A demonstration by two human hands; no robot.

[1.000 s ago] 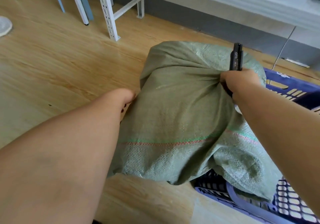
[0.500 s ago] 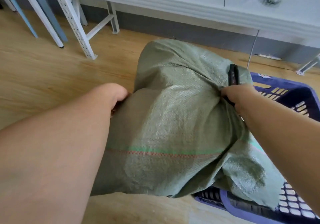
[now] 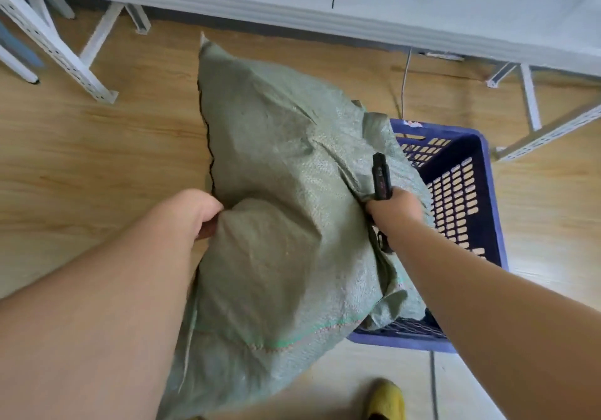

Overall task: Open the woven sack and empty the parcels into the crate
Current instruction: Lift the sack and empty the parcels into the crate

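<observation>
Green woven sack (image 3: pixel 279 211), bulging, held above the wooden floor (image 3: pixel 97 159); its right part drapes over the left rim of the blue crate (image 3: pixel 461 172), hiding the crate's near-left interior. Left hand (image 3: pixel 198 211) grips a fold at the sack's left edge, fingers curled under the cloth and mostly hidden. Right hand (image 3: pixel 393 208) clutches bunched fabric at the sack's right side together with a black pen-like tool (image 3: pixel 380 175), its lettering illegible. Parcels are not visible; the sack's mouth cannot be made out. A yellow shoe (image 3: pixel 385 398) is cut off at the near edge. White shelf legs (image 3: pixel 61 55) stand far left.
</observation>
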